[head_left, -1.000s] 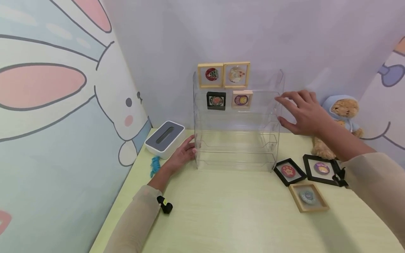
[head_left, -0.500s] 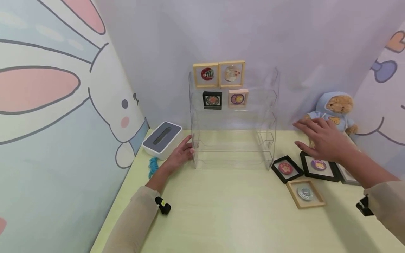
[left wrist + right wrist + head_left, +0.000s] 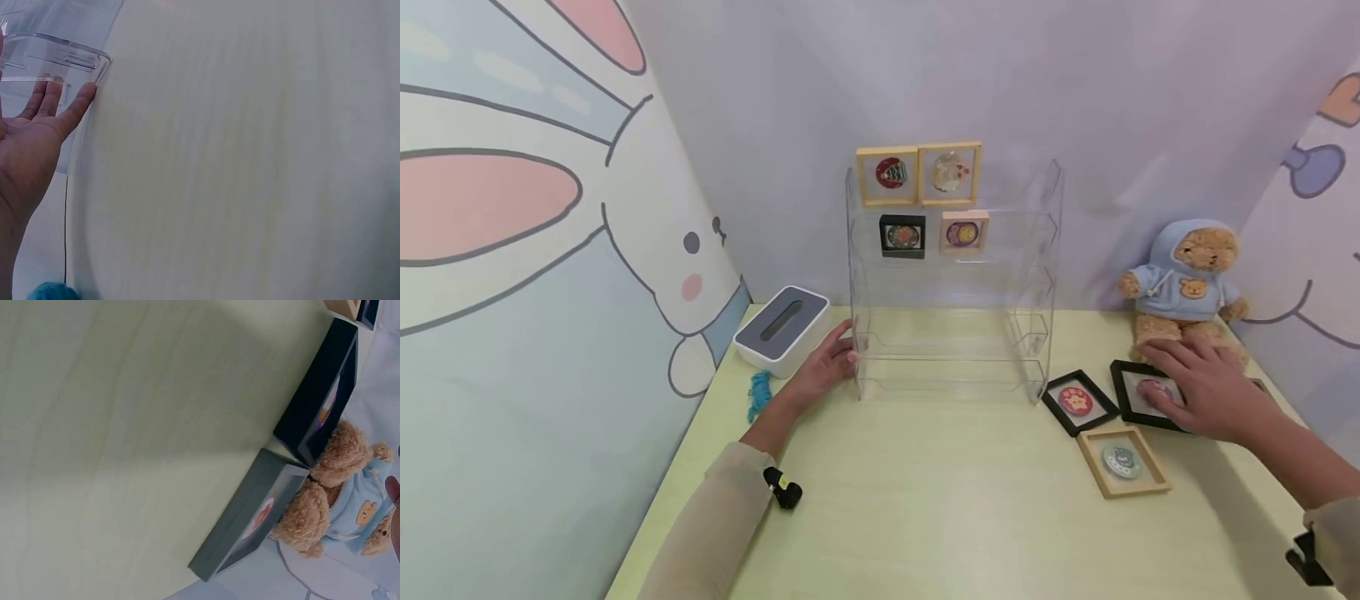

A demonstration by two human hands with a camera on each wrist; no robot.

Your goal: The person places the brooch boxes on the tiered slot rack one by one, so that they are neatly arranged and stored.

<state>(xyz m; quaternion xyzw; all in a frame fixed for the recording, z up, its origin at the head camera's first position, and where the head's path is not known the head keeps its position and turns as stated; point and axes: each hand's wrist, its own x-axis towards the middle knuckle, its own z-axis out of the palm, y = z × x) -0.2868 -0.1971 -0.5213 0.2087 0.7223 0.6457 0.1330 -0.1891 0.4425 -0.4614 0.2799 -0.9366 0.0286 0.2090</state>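
Note:
A clear acrylic tiered rack (image 3: 951,367) stands against the back wall. My left hand (image 3: 822,373) rests at its left side panel, and in the left wrist view its extended fingers (image 3: 78,109) touch the clear plastic. Over a black frame (image 3: 1131,400) with a purple round badge hovers my right hand (image 3: 1213,396), fingers loosely spread and holding nothing, hiding part of it. Beside that frame lie a black frame with a red star badge (image 3: 1077,402) and a wooden frame (image 3: 1123,462). A grey frame (image 3: 250,515) shows in the right wrist view.
On the rack's upper tiers sit two wooden frames (image 3: 919,202), a small black frame (image 3: 902,252) and a small pale frame (image 3: 964,250). A teddy bear (image 3: 1187,283) sits back right. A tissue box (image 3: 786,329) and blue yarn-like bundle (image 3: 759,395) lie left.
My right hand has moved from beside the rack's right upper tier down and right to the frames on the table. My left hand stays at the rack's left side.

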